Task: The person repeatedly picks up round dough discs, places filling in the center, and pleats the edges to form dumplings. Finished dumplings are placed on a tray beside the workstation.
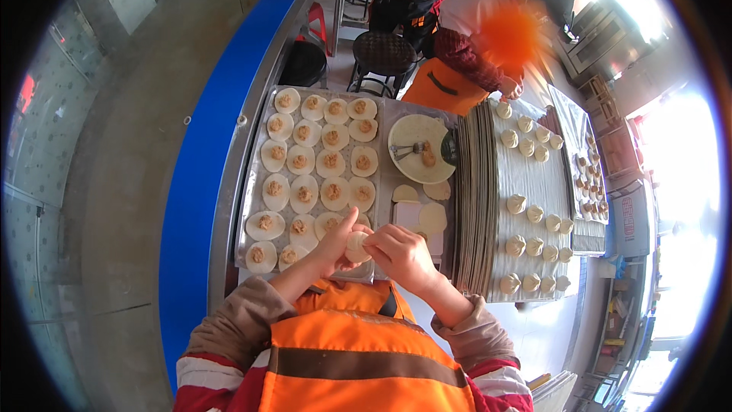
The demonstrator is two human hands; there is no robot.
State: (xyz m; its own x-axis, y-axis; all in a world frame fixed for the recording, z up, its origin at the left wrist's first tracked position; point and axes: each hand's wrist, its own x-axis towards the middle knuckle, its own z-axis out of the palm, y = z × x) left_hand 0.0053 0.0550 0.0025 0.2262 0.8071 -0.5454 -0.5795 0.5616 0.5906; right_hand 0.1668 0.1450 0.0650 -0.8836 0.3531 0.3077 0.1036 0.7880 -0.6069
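Observation:
A round filled dough wrapper (pixel 357 246) sits between my two hands, close in front of my orange apron. My left hand (pixel 337 243) cradles it from the left, thumb pointing up. With pinched fingertips, my right hand (pixel 403 254) grips its right edge; the filling inside is hidden. Below and beyond my hands lies a tray (pixel 369 272) with rows of flat dough wrappers (pixel 334 192), each topped with a lump of minced filling (pixel 330 160). My left hand covers part of the nearest rows.
A cream plate (pixel 409 126) holds forks and some filling. Loose wrappers (pixel 433 218) lie nearer me. Stacked trays (pixel 477 200) at right carry pleated buns (pixel 516 204) on the top one. A co-worker's hand (pixel 510 88) is at the stack's far end. Black stools (pixel 384 51) stand beyond.

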